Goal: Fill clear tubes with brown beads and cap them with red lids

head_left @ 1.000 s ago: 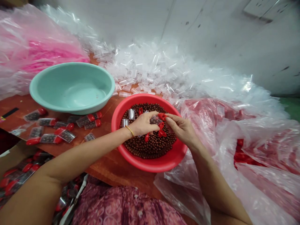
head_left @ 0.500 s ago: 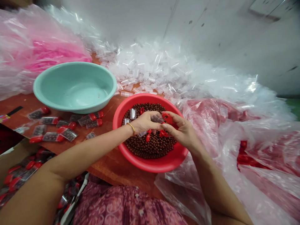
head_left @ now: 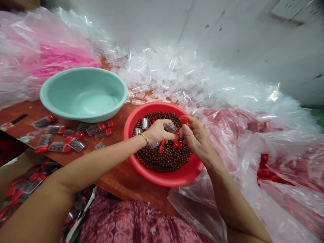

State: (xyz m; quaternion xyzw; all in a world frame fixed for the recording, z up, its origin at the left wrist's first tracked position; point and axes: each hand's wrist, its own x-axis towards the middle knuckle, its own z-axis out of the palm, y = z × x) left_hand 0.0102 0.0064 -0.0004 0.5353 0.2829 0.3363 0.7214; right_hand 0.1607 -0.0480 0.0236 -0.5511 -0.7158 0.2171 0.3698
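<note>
Closest to the camera is the patterned pink clothing (head_left: 131, 222) on the lap, then the edge of the reddish table (head_left: 118, 179). Just past it sits the red bowl (head_left: 164, 179), full of little brown beads (head_left: 164, 158) with a few loose red caps (head_left: 176, 144) lying on top.

Both hands hover over that bowl. The left hand (head_left: 158, 131), with a gold bracelet (head_left: 144, 137) on its wrist, has its fingers pinched together on a small clear tube (head_left: 169, 128) that seems to have beads in it. The right hand (head_left: 196, 138) is clamped, thumb and forefinger, on a single red cap (head_left: 184, 119).

Here's what changed: a second ago that cap was right up against the end of the tube, and half a second ago it was just beside it. Now the right hand has lifted it up and away, so cap and tube are clearly apart, with the cap over the far side of the bowl. So I'd say the tube isn't closed at this moment, though I can't make out its mouth.

Off to the left, filled tubes (head_left: 59, 146) with red caps lie scattered on the table, same as before. Beyond them is the teal bowl (head_left: 83, 98), then a big drift of empty clear tubes (head_left: 164, 74) against the wall, and a pink plastic bag (head_left: 37, 57) at far left.
</note>
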